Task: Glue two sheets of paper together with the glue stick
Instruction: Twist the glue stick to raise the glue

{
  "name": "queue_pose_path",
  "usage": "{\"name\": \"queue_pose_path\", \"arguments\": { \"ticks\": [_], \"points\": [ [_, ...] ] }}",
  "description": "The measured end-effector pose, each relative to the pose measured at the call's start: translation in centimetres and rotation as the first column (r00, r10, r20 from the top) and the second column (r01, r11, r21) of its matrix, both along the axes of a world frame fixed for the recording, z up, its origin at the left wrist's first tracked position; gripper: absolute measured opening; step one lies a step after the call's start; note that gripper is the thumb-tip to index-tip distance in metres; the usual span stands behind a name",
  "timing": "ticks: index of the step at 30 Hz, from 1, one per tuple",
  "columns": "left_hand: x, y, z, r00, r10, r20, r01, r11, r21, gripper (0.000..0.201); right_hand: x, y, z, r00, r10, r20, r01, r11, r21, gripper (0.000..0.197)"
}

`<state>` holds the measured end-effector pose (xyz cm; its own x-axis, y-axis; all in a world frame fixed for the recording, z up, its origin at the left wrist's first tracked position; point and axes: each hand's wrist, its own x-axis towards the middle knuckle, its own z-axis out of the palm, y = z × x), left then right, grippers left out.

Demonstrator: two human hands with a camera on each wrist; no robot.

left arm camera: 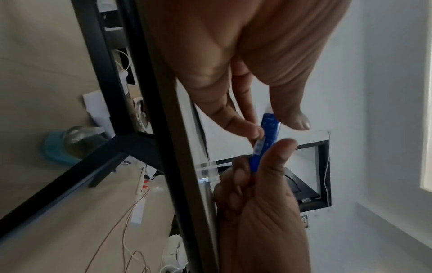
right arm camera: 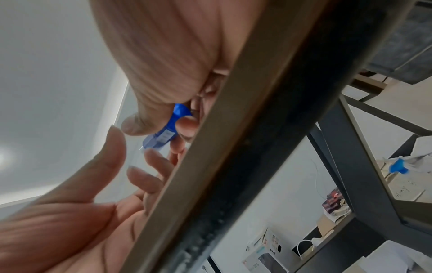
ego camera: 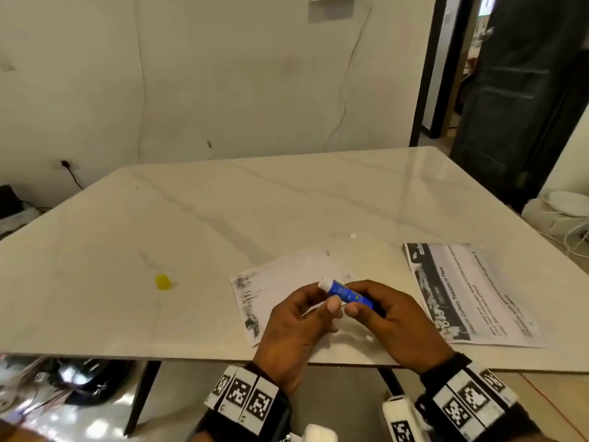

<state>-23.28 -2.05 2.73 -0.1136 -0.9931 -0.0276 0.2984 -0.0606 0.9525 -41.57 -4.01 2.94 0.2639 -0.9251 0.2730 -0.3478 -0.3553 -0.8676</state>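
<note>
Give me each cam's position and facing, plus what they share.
Head: worn on the head, looks forward and down at the table, two sheets, yellow cap; both hands and banded wrists show.
Left wrist: at the table edge, looks along the left hand to the glue stick; right hand opposite.
Right wrist: same from the other side; right hand, left hand.
Shared: all three show the glue stick.

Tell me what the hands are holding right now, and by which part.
The glue stick. The right hand grips its blue tube at the bottom end; the left hand pinches it near the white tip. The yellow cap lies apart on the table.
</note>
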Motion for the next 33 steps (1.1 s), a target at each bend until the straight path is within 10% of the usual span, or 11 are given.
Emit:
{"name": "queue_pose_path", "arguments": {
  "ticks": [15, 33],
  "points": [
    [-0.1, -0.5, -0.3, 0.967, 0.118, -0.225, -0.089, 0.987, 0.134, 0.015, 0.1, -0.3, -0.7, 0.997, -0.044, -0.059, 0.044, 0.999, -0.003, 0.027],
    [0.1, -0.7, -1.2, 0.962, 0.126, -0.243, -0.099, 0.988, 0.120, 0.032, 0.4, -0.3, -0.2, 0.997, 0.049, -0.066, -0.043, 0.995, 0.092, 0.040]
  ]
}}
